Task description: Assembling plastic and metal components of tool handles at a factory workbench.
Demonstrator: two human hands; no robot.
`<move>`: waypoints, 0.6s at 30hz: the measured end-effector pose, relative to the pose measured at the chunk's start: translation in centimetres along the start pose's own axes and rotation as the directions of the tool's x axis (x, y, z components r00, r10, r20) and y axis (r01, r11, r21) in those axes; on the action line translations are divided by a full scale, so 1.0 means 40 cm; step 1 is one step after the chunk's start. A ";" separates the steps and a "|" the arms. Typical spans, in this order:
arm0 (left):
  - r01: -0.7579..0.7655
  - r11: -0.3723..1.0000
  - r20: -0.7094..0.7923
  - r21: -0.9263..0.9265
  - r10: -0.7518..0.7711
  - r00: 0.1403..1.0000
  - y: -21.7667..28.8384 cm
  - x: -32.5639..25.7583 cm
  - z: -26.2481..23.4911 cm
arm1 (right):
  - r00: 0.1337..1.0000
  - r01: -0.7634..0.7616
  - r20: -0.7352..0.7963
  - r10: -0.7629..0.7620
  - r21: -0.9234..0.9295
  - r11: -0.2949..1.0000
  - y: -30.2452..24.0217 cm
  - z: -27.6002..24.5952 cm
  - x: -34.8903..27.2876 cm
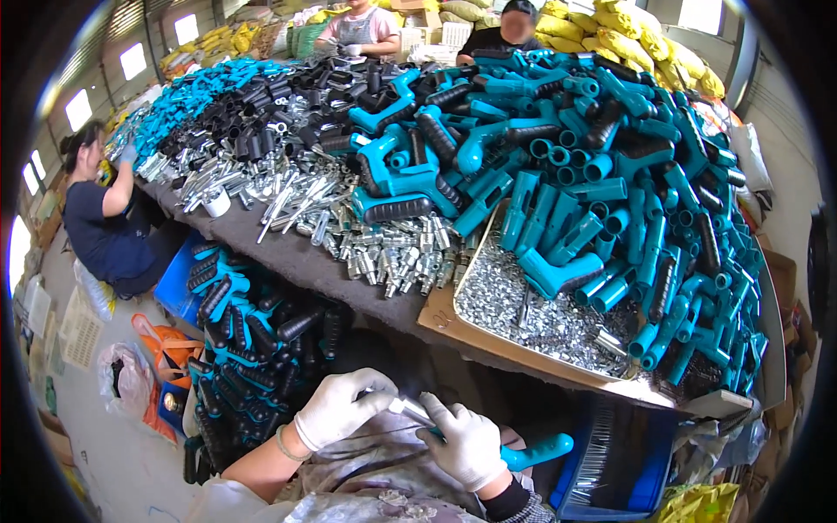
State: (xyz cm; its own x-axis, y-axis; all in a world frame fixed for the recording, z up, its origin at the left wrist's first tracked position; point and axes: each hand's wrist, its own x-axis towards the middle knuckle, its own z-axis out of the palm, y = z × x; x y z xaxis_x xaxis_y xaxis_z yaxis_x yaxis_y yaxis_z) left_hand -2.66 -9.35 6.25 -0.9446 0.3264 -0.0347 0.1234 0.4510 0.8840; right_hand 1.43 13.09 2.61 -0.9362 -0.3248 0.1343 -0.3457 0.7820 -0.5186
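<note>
Close to my lap, my right hand [466, 443], in a white glove, is closed around a teal pistol-shaped tool handle [539, 451]. Its curved grip sticks out to the right, below the wrist. From its other end a silver metal rod [412, 410] points left. My left hand [344, 407], gloved too, has thumb and fingers curled together at the light tip of that rod. The part between those fingers is mostly hidden. On the table ahead, a tray [488, 336] holds small silver metal pieces, with teal handles [567, 231] heaped over its far side.
Silver fittings [405, 257] and black sleeves [253, 144] cover the table's middle and left. Below its edge, black-gripped teal handles [235, 383] fill the left side; a blue bin [645, 462] with thin metal rods stands right. Several people [109, 213] work around the table.
</note>
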 end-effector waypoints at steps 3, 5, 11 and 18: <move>-0.037 0.999 -0.051 0.022 0.038 0.998 0.016 -0.007 0.007 | 1.000 0.003 -0.026 -0.004 -0.024 1.000 0.006 -0.002 -0.018; 0.021 1.000 -0.090 0.020 -0.019 0.996 0.032 -0.014 0.004 | 0.999 -0.002 -0.041 0.003 0.005 1.000 0.001 -0.001 -0.027; -0.078 0.994 0.043 0.077 0.074 0.996 0.024 -0.001 0.011 | 0.996 0.070 -0.058 -0.070 -0.012 0.997 0.003 -0.020 -0.023; -0.732 0.677 0.386 0.076 0.657 0.648 0.082 -0.026 -0.047 | 0.892 -0.009 0.283 -0.352 0.790 0.613 0.064 -0.052 -0.028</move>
State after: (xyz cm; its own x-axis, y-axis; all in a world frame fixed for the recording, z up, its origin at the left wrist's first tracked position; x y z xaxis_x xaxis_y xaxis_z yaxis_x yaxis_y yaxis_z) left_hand -1.83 -9.78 10.06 -0.4134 0.8285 0.3777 0.7980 0.1300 0.5884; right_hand 1.44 16.58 2.88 -0.6956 -0.7157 0.0629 -0.1534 0.0624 -0.9862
